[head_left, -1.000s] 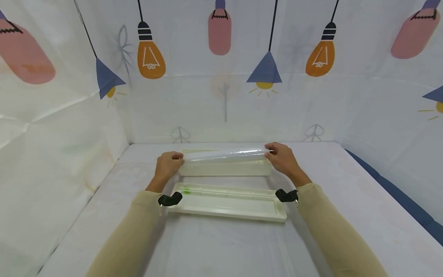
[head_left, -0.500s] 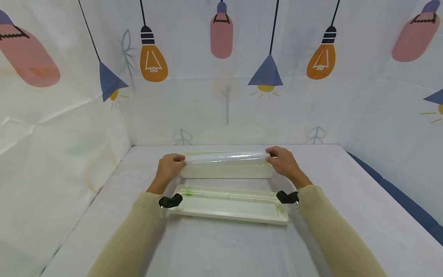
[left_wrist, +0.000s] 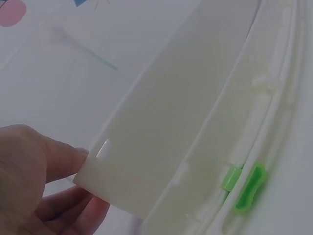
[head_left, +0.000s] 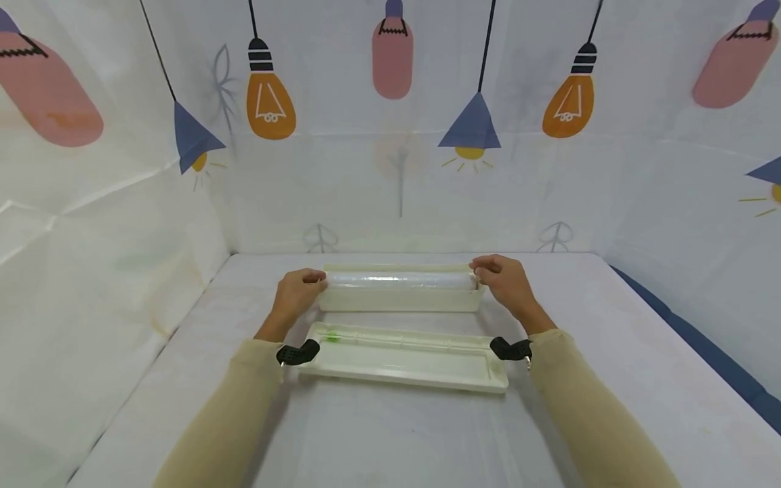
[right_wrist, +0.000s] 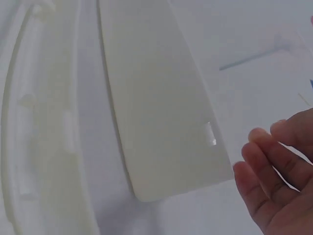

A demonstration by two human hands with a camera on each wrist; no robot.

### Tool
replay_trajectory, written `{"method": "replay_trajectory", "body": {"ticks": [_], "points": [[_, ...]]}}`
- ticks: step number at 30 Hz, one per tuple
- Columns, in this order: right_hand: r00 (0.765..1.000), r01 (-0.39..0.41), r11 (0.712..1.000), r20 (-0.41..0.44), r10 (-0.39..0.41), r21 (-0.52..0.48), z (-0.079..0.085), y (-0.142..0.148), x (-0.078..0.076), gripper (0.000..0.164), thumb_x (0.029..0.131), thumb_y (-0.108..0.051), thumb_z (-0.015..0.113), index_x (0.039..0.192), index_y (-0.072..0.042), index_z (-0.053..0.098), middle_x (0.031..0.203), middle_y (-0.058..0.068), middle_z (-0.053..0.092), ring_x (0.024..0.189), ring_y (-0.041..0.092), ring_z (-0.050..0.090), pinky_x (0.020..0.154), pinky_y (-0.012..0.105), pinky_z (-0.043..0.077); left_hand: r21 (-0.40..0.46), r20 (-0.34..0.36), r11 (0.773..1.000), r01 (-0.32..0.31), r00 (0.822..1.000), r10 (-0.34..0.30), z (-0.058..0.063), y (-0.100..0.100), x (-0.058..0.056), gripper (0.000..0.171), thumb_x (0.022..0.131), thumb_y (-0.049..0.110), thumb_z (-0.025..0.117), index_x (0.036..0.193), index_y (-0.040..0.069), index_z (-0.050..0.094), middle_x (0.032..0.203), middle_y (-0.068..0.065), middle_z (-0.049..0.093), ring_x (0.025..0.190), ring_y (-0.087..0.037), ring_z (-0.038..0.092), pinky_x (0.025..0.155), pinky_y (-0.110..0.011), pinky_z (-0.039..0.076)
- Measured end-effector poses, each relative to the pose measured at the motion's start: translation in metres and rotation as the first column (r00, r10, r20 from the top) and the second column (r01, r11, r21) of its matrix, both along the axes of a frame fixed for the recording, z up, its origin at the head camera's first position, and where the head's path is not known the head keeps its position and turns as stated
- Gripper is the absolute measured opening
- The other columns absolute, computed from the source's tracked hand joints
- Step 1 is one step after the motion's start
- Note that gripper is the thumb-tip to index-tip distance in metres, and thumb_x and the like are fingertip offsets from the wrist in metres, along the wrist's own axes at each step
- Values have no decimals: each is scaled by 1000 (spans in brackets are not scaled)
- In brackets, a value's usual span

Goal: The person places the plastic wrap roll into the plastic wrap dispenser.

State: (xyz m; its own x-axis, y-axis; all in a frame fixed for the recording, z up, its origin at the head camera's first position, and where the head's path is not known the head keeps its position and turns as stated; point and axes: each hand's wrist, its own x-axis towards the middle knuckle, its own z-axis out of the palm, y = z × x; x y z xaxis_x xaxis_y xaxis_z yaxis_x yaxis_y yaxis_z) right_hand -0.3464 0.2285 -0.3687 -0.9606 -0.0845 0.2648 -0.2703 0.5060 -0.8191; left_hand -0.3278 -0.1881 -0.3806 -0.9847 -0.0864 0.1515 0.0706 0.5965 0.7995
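Observation:
A roll of cling film (head_left: 399, 280) lies lengthwise in the long cream dispenser box (head_left: 399, 301). My left hand (head_left: 297, 295) is at the box's left end; in the left wrist view its thumb and fingers hold the end wall at the top corner. At the other end, my right hand (head_left: 505, 283) has its fingertips by the box's right corner, loosely bent with nothing between them in the right wrist view. The wrist views show the box's plain front wall (left_wrist: 151, 107), which hides the roll. In front lies the cream lid (head_left: 403, 362), inner side up.
A green slide cutter (left_wrist: 250, 188) sits on a rail at the lid's left end. The white-covered table (head_left: 390, 434) meets a printed curtain (head_left: 348, 183) behind the box. Dark blue fabric (head_left: 689, 332) runs along the right edge.
The roll's raised right end has come down, and the roll now lies level inside the box. My right fingers have let go of it. The lid has stayed in place.

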Motion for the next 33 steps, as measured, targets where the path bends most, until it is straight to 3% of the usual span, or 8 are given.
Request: {"method": "replay_trajectory", "body": {"ticks": [3,6,13,16,20,24,33], "points": [[999,-33,992,20,36,-120,1,2,3,35,102,-17,61,129,6,61,125,20,66,113,33,63,91,37,55,27,-9,1000,1,1000,-1,-1,-2,2,30,98,19,64,122,2,70,124,-20,67,108,-34,66,93,-47,51],[999,-39,988,21,43,-148,1,6,9,40,101,-21,63,131,6,60,125,20,66,112,32,64,89,34,56,38,-16,999,1,1000,0,0,-4,8,32,98,19,64,125,2,69,124,-20,67,102,-33,69,90,-45,54],[999,12,990,47,-6,-141,-6,17,27,42,101,-27,64,131,2,60,124,18,67,109,27,67,85,33,58,65,2,998,11,1000,-11,0,-5,26,39,99,20,63,133,1,62,131,-19,63,115,-33,64,94,-46,53],[999,9,988,54,-1,-153,-9,22,34,42,100,-26,65,130,4,60,123,20,67,107,28,67,81,29,58,70,19,998,0,1000,-1,-1,-5,35,40,99,22,63,134,2,62,132,-17,63,115,-33,64,94,-46,53],[999,-7,987,34,13,-160,-13,32,41,44,100,-28,65,130,4,60,122,21,67,103,21,69,82,32,59,31,31,999,5,1000,-6,-4,-6,45,38,99,24,63,131,3,64,129,-17,64,115,-33,63,93,-47,53],[1000,0,990,26,4,-140,-14,41,46,46,100,-31,65,130,3,60,122,20,68,99,13,69,81,29,58,-8,25,1000,28,999,-28,-8,-10,50,34,99,24,64,127,4,67,124,-14,67,115,-32,62,92,-47,52],[994,-20,995,103,30,-101,-20,51,60,45,101,-25,63,132,7,57,121,22,68,99,14,69,81,28,58,-57,66,996,62,996,-58,-15,-14,57,34,99,26,64,124,4,68,123,-13,68,113,-32,61,93,-48,50]]}}
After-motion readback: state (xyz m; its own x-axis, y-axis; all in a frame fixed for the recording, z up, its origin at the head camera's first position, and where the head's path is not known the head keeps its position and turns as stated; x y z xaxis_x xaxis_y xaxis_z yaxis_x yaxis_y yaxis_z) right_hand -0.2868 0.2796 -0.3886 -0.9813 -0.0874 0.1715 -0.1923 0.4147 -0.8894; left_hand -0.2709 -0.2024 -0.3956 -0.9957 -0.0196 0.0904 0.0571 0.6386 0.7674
